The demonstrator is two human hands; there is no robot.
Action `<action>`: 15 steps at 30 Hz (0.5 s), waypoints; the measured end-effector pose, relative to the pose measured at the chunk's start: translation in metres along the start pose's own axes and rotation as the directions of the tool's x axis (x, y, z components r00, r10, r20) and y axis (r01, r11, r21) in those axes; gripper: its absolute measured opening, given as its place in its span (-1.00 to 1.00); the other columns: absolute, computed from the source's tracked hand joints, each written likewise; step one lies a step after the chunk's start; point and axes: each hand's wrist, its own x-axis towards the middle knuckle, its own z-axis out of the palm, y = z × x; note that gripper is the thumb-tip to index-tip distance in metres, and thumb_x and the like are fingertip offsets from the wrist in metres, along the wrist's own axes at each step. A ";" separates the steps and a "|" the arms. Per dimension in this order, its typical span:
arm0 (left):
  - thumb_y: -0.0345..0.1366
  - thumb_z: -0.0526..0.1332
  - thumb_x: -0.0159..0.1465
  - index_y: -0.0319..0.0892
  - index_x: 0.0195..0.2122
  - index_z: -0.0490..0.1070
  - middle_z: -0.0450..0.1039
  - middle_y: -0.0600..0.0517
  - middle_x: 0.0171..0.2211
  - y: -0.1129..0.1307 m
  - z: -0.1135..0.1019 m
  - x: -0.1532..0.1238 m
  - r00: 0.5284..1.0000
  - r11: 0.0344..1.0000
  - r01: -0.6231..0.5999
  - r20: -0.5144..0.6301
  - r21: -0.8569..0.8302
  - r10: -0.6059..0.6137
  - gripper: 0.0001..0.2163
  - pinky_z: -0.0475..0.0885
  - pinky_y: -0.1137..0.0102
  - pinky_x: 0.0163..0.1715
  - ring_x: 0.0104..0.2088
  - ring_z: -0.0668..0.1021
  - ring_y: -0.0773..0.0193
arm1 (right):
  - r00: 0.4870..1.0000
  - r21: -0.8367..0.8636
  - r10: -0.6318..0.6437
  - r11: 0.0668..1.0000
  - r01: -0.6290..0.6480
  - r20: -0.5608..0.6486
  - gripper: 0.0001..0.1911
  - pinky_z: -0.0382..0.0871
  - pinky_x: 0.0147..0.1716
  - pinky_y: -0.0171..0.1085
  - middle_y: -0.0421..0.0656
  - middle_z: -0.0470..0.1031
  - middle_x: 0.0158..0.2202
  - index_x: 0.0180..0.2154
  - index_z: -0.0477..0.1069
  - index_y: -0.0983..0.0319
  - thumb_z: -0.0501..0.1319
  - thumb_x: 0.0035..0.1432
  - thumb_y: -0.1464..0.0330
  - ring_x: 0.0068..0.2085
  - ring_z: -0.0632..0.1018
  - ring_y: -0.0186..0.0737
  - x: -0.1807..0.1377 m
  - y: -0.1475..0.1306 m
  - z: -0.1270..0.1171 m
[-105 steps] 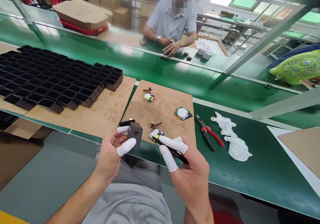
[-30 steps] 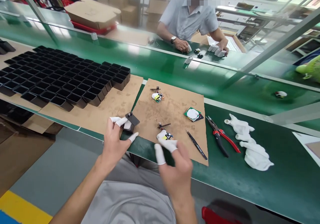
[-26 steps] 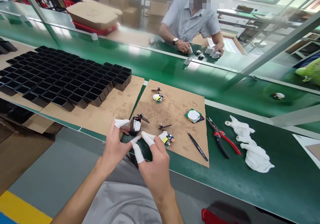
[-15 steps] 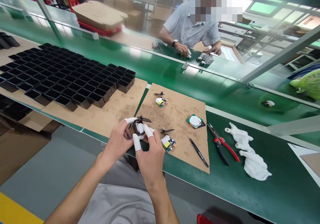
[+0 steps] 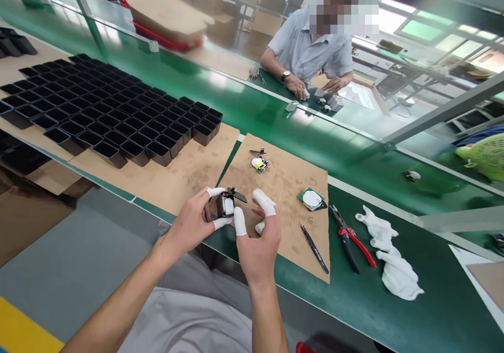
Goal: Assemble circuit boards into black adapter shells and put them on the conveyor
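With white-covered thumb and fingertip, my left hand point(image 5: 196, 211) grips a small black housing point(image 5: 219, 206). Its open end shows a white part inside, and a flat black piece point(image 5: 237, 195) sticks out at its top. My right hand point(image 5: 260, 237), also in white finger covers, is just right of the housing with thumb and fingers apart and nothing between them. It mostly hides a circuit assembly, of which a white part point(image 5: 259, 227) shows. A second circuit assembly point(image 5: 260, 164) with yellow tape lies farther back on the cardboard sheet point(image 5: 283, 159).
Rows of black open boxes point(image 5: 114, 114) stand at left. Right of my hands lie a green board with a white disc point(image 5: 312, 199), tweezers point(image 5: 314, 249), red-handled pliers point(image 5: 352, 240) and a crumpled white cloth point(image 5: 394, 264). Across the green bench a co-worker point(image 5: 311, 54) handles small parts.
My right hand has come off the housing and moved right, its fingers spreading over the nearer circuit assembly. My left hand keeps the housing. The whole view has shifted slightly.
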 end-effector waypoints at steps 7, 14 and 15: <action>-0.36 0.51 0.25 -0.10 0.17 0.55 0.49 0.14 -0.36 -0.002 0.007 -0.003 0.998 0.994 -0.024 -0.055 0.103 0.029 -0.54 0.45 0.37 -0.44 -0.51 0.46 0.27 | 0.981 0.270 0.106 0.951 -0.148 0.165 -0.75 0.71 0.18 0.03 0.02 0.76 0.09 0.09 0.70 0.16 0.36 0.47 0.27 0.11 0.76 0.00 0.011 0.002 0.004; -0.52 0.39 0.16 -0.10 -0.04 0.50 0.47 0.13 -0.31 -0.004 0.017 -0.008 0.990 0.984 -0.012 -0.138 0.176 0.037 -0.64 0.34 0.38 -0.41 -0.46 0.44 0.27 | 0.983 0.040 -0.166 0.986 0.164 0.082 -0.69 0.73 0.08 -0.04 0.03 0.70 0.05 0.09 0.76 0.10 0.28 0.51 0.46 0.10 0.75 -0.01 -0.011 -0.014 0.004; -0.53 0.37 0.16 -0.10 -0.06 0.49 0.46 0.13 -0.31 -0.003 0.017 -0.008 0.990 0.984 -0.009 -0.138 0.180 0.034 -0.66 0.31 0.38 -0.42 -0.46 0.42 0.27 | 0.979 0.009 -0.184 0.983 0.184 0.092 -0.68 0.73 0.07 -0.05 0.03 0.68 0.05 0.10 0.76 0.09 0.28 0.51 0.47 0.10 0.75 -0.02 -0.012 -0.016 0.004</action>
